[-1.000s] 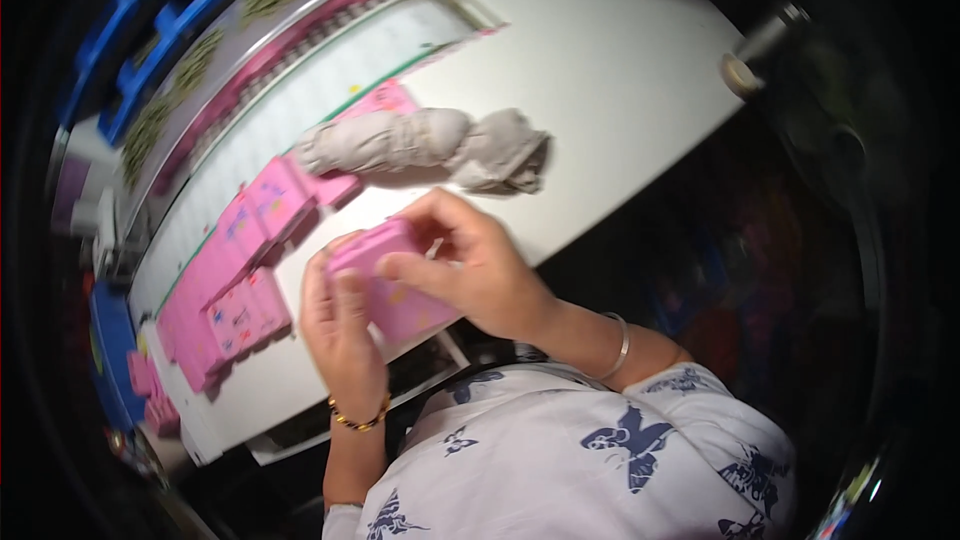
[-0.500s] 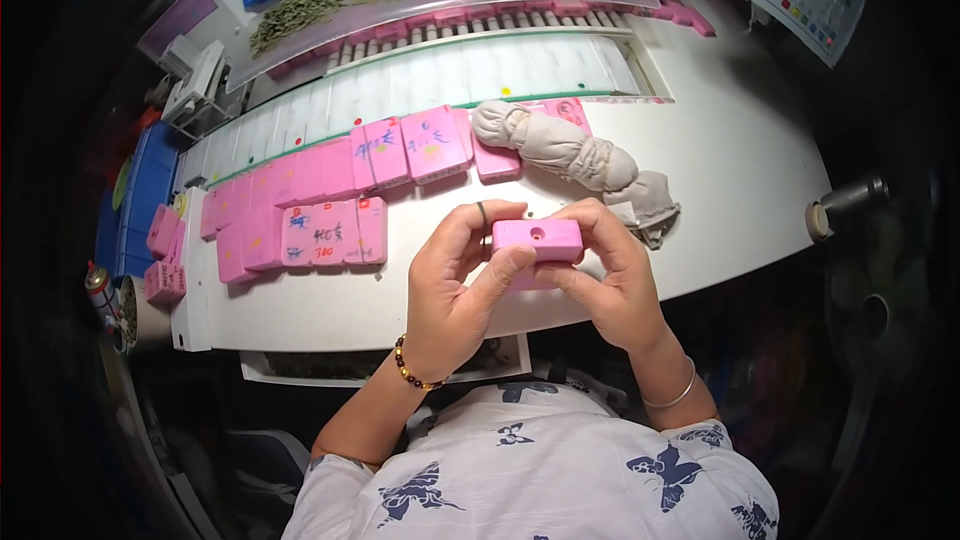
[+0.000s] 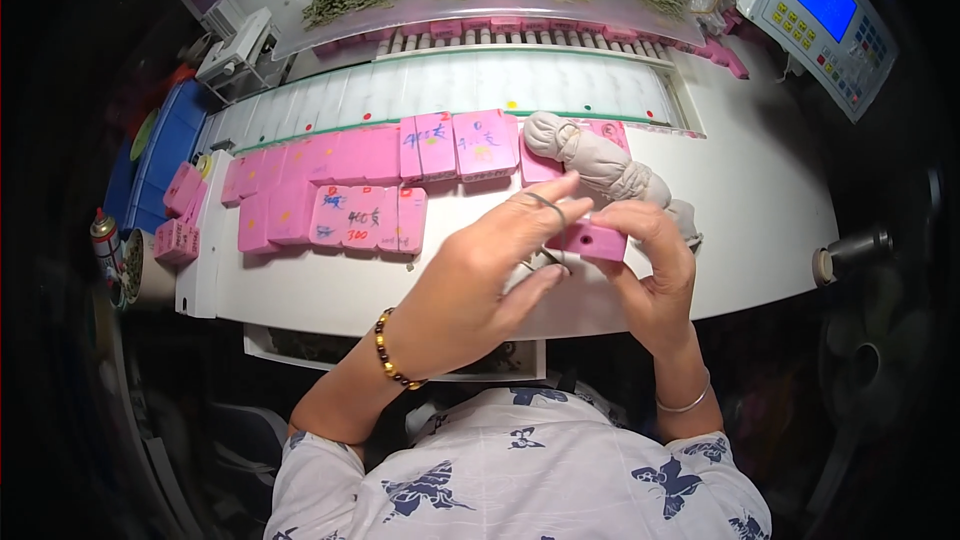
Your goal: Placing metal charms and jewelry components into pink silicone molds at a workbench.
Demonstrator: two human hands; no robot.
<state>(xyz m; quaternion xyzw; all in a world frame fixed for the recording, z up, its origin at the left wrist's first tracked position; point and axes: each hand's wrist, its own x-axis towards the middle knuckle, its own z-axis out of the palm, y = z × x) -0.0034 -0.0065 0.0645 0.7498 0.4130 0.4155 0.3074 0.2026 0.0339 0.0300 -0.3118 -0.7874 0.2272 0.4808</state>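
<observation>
Block (image 3: 606, 242), hole toward you, long edge crosswise, pinched in your right hand (image 3: 655, 275); left hand (image 3: 490, 265), parted, carries dark band (image 3: 556, 213); tub (image 3: 157, 282) holds greenery

A smooth, rectangular pink block (image 3: 606, 244) with a round dark hole in its narrow, camera-facing side is held above the white desk (image 3: 745, 250), inside the near edge and right of that edge's middle; its left end is partly hidden. Just left of it, a thin, dark green band (image 3: 552, 208) curves downward; whether they touch is unclear.
</observation>
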